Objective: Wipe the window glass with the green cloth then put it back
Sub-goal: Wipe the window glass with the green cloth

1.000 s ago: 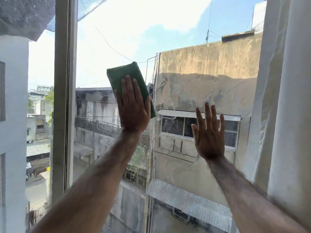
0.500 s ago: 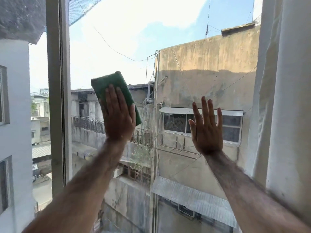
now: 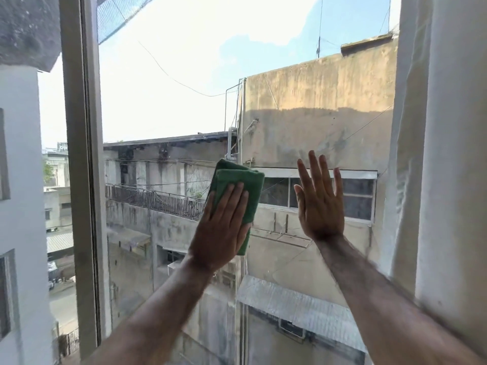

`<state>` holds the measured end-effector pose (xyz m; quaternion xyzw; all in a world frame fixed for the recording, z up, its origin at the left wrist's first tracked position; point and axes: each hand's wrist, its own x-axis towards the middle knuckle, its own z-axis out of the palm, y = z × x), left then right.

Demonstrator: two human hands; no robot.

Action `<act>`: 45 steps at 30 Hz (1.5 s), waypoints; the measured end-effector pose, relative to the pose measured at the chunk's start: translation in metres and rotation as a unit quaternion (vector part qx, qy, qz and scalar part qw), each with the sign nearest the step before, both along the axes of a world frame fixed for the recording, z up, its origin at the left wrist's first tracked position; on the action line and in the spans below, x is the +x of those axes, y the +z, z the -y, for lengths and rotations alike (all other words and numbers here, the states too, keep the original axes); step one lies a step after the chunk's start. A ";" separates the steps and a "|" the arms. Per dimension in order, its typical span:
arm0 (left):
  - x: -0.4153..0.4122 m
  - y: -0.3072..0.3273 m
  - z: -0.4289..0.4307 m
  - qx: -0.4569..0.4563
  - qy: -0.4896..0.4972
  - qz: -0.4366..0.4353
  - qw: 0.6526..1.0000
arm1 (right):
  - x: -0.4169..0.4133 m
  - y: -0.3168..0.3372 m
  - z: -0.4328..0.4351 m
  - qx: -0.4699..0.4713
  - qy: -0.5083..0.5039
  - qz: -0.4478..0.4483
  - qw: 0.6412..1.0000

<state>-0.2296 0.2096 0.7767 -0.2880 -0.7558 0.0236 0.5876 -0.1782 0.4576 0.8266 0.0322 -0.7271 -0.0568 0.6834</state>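
Note:
A folded green cloth lies flat against the window glass at mid-height. My left hand presses on it with the palm, fingers together and pointing up, covering the cloth's lower half. My right hand rests flat on the glass to the right of the cloth, fingers spread, holding nothing. Buildings and sky show through the pane.
A grey window frame post stands upright at the left of the pane. A white curtain hangs along the right edge, close to my right forearm. Beyond the post, at far left, is a white outside wall.
My left hand has slid the green cloth across the glass to the right and somewhat lower, ending close to my right hand. The right hand stayed flat on the pane.

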 end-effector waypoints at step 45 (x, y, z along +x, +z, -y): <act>-0.002 -0.023 -0.013 0.006 -0.060 -0.005 0.998 | 0.000 0.000 0.000 0.013 -0.009 -0.028 0.999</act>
